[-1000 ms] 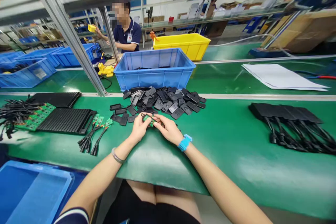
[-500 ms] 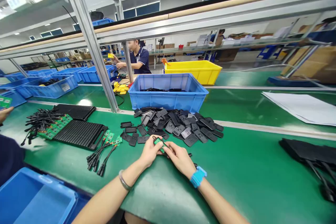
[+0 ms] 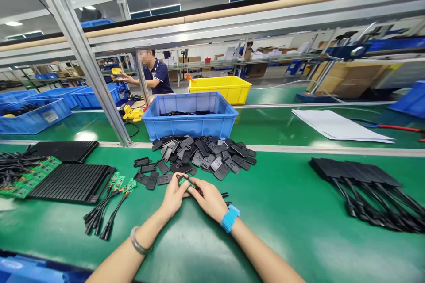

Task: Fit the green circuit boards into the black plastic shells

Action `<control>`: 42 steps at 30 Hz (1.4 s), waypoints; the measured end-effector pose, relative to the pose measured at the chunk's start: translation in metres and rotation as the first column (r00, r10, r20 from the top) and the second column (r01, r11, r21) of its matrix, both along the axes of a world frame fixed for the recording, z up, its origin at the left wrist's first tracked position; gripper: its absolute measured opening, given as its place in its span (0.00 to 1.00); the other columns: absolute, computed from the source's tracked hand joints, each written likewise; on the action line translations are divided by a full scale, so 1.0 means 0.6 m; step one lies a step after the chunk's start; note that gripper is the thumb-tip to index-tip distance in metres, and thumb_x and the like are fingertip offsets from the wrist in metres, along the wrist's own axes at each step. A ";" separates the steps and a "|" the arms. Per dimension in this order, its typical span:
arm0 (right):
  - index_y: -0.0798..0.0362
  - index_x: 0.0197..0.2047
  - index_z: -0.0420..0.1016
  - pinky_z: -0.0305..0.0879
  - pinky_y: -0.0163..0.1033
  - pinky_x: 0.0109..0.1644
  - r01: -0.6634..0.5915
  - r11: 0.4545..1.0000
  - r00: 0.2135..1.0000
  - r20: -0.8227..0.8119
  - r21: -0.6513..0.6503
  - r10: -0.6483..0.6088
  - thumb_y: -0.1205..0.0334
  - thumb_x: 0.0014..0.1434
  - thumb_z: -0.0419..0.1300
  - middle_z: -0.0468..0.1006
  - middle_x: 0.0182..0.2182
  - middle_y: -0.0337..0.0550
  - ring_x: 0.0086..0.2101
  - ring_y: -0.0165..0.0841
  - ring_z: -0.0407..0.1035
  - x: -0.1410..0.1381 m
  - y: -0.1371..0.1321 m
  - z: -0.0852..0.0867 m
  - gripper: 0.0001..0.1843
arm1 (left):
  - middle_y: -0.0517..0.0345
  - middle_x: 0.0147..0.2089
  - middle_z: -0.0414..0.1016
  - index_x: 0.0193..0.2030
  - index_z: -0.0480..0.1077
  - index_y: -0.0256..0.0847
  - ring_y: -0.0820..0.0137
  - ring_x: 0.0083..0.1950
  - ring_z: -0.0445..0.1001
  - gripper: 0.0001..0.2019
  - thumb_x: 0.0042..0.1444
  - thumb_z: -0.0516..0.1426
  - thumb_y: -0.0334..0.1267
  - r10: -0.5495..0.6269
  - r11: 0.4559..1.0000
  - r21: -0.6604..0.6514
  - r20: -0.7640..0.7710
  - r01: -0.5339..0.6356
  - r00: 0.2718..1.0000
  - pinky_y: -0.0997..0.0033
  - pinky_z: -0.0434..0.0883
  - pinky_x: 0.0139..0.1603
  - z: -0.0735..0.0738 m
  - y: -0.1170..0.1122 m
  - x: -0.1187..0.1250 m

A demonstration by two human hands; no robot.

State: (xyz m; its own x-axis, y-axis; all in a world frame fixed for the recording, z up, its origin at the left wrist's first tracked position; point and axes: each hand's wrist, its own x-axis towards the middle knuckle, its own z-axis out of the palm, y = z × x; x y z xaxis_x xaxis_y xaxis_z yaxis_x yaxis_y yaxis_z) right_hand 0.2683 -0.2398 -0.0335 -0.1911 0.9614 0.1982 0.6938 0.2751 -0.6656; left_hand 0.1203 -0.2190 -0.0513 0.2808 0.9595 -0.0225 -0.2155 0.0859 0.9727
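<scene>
Both hands meet over the bench and hold a small green circuit board that lies in a black plastic case half. My left hand is closed round the left end, its thumb on the board. My right hand grips the other end, thumb and fingers near the board's edge. A black cable end shows beyond the right hand. Just past the hands lies a heap of black plastic covers. To the left are several loose circuit boards with black cables.
A blue bin stands behind the heap, with a yellow bin further back. Ribbed black trays lie left, cabled black units right, near white paper. A metal post rises left; a co-worker sits across.
The view has turned right, so the bench things appear further left and more cabled black units show. Both hands still hold the board and case, with the right thumb now further over the board.
</scene>
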 end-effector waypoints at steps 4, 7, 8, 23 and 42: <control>0.52 0.40 0.76 0.59 0.36 0.32 0.071 0.997 0.991 0.119 -0.039 -0.066 0.57 0.63 0.54 0.79 0.29 0.43 0.30 0.36 0.72 -0.007 -0.002 0.004 0.12 | 0.59 0.40 0.68 0.44 0.63 0.42 0.71 0.38 0.74 0.16 0.55 0.59 0.48 0.032 0.999 0.021 -0.067 -0.030 0.997 0.71 0.76 0.35 -0.009 -0.001 0.002; 0.52 0.39 0.75 0.57 0.36 0.31 0.092 0.995 0.986 0.140 -0.025 -0.087 0.56 0.63 0.53 0.78 0.28 0.43 0.29 0.36 0.71 -0.009 0.002 0.001 0.12 | 0.60 0.38 0.69 0.43 0.63 0.42 0.72 0.34 0.74 0.16 0.54 0.60 0.48 0.049 0.999 0.021 -0.070 -0.048 0.996 0.72 0.76 0.32 -0.009 0.002 0.004; 0.53 0.40 0.75 0.58 0.36 0.32 0.067 0.998 0.990 0.122 -0.017 -0.064 0.56 0.64 0.53 0.79 0.30 0.43 0.30 0.36 0.71 -0.008 0.004 -0.001 0.12 | 0.60 0.38 0.69 0.43 0.63 0.42 0.73 0.34 0.74 0.17 0.53 0.60 0.48 0.052 0.999 0.008 -0.043 -0.052 0.998 0.71 0.76 0.33 -0.008 0.004 0.004; 0.49 0.55 0.74 0.60 0.34 0.32 -0.105 0.990 0.992 -0.059 0.097 0.111 0.62 0.63 0.53 0.75 0.28 0.41 0.27 0.31 0.67 0.019 -0.003 0.012 0.19 | 0.58 0.40 0.70 0.54 0.65 0.44 0.71 0.39 0.73 0.26 0.50 0.65 0.44 -0.144 0.986 -0.071 0.120 0.153 0.982 0.69 0.73 0.41 0.021 0.014 -0.020; 0.51 0.55 0.74 0.63 0.35 0.33 -0.200 0.892 0.972 0.195 0.404 0.130 0.59 0.68 0.47 0.75 0.28 0.44 0.29 0.32 0.67 0.034 -0.023 0.016 0.19 | 0.47 0.49 0.75 0.55 0.66 0.41 0.64 0.46 0.75 0.26 0.49 0.67 0.38 -0.225 0.958 -0.114 0.265 0.262 0.937 0.59 0.72 0.48 0.031 0.011 -0.020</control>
